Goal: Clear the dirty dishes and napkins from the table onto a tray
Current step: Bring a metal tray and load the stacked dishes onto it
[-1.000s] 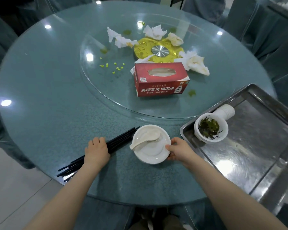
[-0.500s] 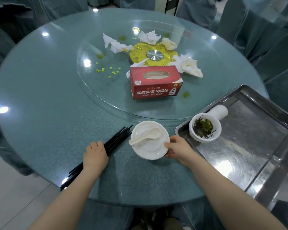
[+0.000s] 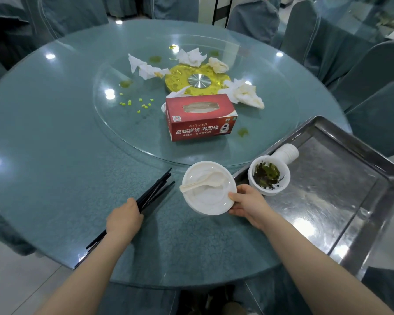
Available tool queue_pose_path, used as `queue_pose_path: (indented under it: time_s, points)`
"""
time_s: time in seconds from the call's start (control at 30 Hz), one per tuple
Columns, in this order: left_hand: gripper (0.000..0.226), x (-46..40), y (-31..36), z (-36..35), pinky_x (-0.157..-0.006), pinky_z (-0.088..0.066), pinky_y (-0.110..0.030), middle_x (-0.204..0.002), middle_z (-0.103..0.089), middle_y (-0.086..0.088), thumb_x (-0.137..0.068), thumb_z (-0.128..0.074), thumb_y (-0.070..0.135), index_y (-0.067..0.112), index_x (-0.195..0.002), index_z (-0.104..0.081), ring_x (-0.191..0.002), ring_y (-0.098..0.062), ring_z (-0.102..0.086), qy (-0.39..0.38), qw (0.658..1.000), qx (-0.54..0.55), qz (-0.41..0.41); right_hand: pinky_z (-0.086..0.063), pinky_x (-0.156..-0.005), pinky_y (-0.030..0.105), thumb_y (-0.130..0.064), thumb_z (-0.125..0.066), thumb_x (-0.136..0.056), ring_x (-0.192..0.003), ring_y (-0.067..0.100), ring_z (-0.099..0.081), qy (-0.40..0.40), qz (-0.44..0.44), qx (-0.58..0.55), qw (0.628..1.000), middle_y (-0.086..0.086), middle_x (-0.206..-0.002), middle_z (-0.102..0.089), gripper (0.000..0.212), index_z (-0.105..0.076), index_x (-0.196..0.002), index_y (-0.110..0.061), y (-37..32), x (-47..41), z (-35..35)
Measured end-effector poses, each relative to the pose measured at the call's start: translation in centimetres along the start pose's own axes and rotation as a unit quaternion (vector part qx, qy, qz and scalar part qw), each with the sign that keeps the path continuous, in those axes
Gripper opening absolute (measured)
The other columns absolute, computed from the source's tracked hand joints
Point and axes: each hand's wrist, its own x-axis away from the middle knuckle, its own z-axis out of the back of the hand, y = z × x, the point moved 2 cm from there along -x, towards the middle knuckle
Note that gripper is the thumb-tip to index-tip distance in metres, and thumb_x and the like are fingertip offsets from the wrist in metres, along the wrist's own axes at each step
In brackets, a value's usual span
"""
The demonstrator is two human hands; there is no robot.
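A: Round glass-topped table [image 3: 55, 137], teal, covered chairs around it. Only one view, head cam, looking down.

B: Hands?

A: Right hand [image 3: 248, 204] pinches the near-right rim of a white plate [image 3: 208, 189], thumb on top, fingers under. A white spoon [image 3: 203, 181] lies across the plate. The plate sits at the left edge of the metal tray [image 3: 350, 201]; can't tell if it is lifted off the table.

B: Left?

A: Left hand [image 3: 124, 220] is curled around a bundle of black chopsticks [image 3: 155, 194], knuckles up, gripping mid-length. Tips point toward the plate, the other ends stick out past the wrist near the table edge.

B: Tray contents?

A: White bowl [image 3: 268, 175] with dark green leafy leftovers, at the tray's near-left corner, just beside the plate. A white cup [image 3: 286, 153] lies on its side behind it, touching the bowl.

B: Napkins?

A: Crumpled white napkins [image 3: 245, 93] scattered on the glass turntable [image 3: 271, 123] round the gold hub [image 3: 198, 79]. Red tissue box [image 3: 200, 117] in front of the hub. Small green food bits [image 3: 134, 104] to the left of the box.
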Motion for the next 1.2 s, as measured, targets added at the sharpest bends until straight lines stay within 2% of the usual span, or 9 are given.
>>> queue_pose_path:
  time_s: [0.1,0.2,0.4,0.6,0.7,0.83,0.93,1.03,1.2]
  points:
    - [0.022,0.7,1.6,1.0,-0.045,-0.027,-0.03,-0.068,-0.043,0.0,-0.094,-0.05,0.024,0.013,-0.087,-0.033,-0.056,-0.018,-0.043,0.024,0.999,0.007,-0.02,-0.053,-0.053,0.029,-0.007,-0.056,-0.093,-0.067,0.02,-0.065,0.026,0.007,-0.027,0.999,0.013,-0.096,-0.065,0.009,-0.053,-0.102,-0.009,-1.0,0.8,1.8]
    - [0.021,1.0,3.9,2.5,-0.05,-0.03,-0.033,-0.068,-0.041,0.0,-0.092,-0.05,0.023,0.013,-0.088,-0.031,-0.061,-0.025,-0.046,0.041,0.998,0.023,-0.039,-0.052,-0.048,0.026,-0.005,-0.057,-0.092,-0.063,0.02,-0.064,0.06,0.024,-0.083,0.994,0.013,-0.09,-0.066,0.007,-0.054,-0.099,-0.008,-2.0,1.8,4.1]
    - [0.024,1.0,10.0,5.8,-0.049,-0.028,-0.034,-0.071,-0.041,0.002,-0.091,-0.05,0.026,0.016,-0.086,-0.028,-0.058,-0.022,-0.042,0.082,0.99,0.031,-0.109,-0.052,-0.048,0.027,-0.006,-0.056,-0.092,-0.058,0.02,-0.06,0.141,0.075,-0.137,0.978,0.013,-0.079,-0.062,0.007,-0.052,-0.089,-0.009,-3.7,2.6,10.9]
    - [0.026,-0.1,17.3,8.7,-0.05,-0.029,-0.035,-0.07,-0.039,0.003,-0.091,-0.05,0.022,0.018,-0.084,-0.026,-0.058,-0.024,-0.044,0.106,0.978,0.029,-0.175,-0.054,-0.051,0.027,-0.006,-0.054,-0.095,-0.064,0.023,-0.058,0.228,0.078,-0.234,0.942,0.014,-0.083,-0.059,0.012,-0.047,-0.086,-0.012,-3.8,0.4,19.2]
    - [0.018,-0.5,21.2,9.8,-0.058,-0.038,-0.037,-0.082,-0.049,-0.001,-0.092,-0.049,0.02,0.018,-0.095,-0.031,-0.066,-0.028,-0.049,0.104,0.974,0.032,-0.201,-0.055,-0.047,0.024,-0.004,-0.051,-0.095,-0.066,0.025,-0.056,0.271,0.069,-0.277,0.919,0.015,-0.085,-0.056,0.014,-0.044,-0.085,-0.012,-3.2,-1.3,23.1]
    - [0.034,-1.8,26.5,10.4,-0.059,-0.039,-0.036,-0.104,-0.056,-0.004,-0.091,-0.048,0.018,0.021,-0.122,-0.034,-0.068,-0.026,-0.049,0.096,0.969,0.019,-0.227,-0.057,-0.046,0.026,-0.001,-0.05,-0.095,-0.07,0.026,-0.057,0.316,0.044,-0.318,0.893,0.019,-0.093,-0.056,0.004,-0.048,-0.095,-0.005,-2.3,-4.3,27.7]
    - [0.047,-3.4,30.2,10.1,-0.054,-0.039,-0.032,-0.107,-0.057,-0.001,-0.09,-0.049,0.019,0.027,-0.132,-0.03,-0.066,-0.021,-0.051,0.092,0.966,0.001,-0.241,-0.059,-0.061,0.033,0.0,-0.051,-0.095,-0.08,0.031,-0.06,0.327,0.013,-0.32,0.889,0.024,-0.11,-0.055,0.004,-0.049,-0.096,-0.004,-1.9,-7.3,30.4]
    - [0.039,-5.2,33.4,9.5,-0.053,-0.042,-0.034,-0.097,-0.057,0.001,-0.091,-0.048,0.021,0.027,-0.127,-0.034,-0.065,-0.021,-0.054,0.085,0.967,0.007,-0.238,-0.054,-0.079,0.039,0.0,-0.053,-0.094,-0.096,0.032,-0.056,0.339,-0.022,-0.311,0.888,0.023,-0.123,-0.052,0.03,-0.045,-0.123,0.003,-1.7,-10.7,32.5]
    - [0.027,-7.2,36.9,8.4,-0.055,-0.05,-0.039,-0.084,-0.053,0.003,-0.092,-0.048,0.02,0.027,-0.115,-0.036,-0.064,-0.022,-0.057,0.068,0.971,0.028,-0.226,-0.053,-0.072,0.036,-0.002,-0.054,-0.094,-0.098,0.033,-0.058,0.332,-0.04,-0.309,0.89,0.023,-0.121,-0.053,0.031,-0.044,-0.124,0.003,-2.5,-15.7,33.7]
